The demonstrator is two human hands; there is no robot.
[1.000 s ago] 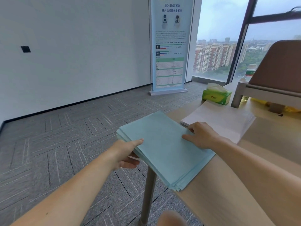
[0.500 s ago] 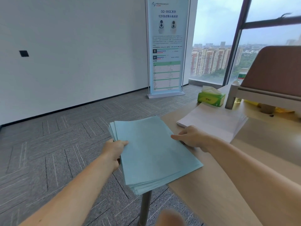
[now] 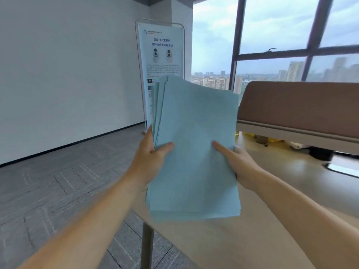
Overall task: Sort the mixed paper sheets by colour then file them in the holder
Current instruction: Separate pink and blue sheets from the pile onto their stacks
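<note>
Head view: upright blue sheets cover the lower banner above the table.

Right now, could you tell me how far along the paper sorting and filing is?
Done: the stack of light blue paper sheets looks gathered as one colour. In hand: the left hand and right hand both grip it, held above the pale wooden table. Left: filing, since every sheet seen is in the hands.

matt blue paper sheets, glossy wooden table
</note>
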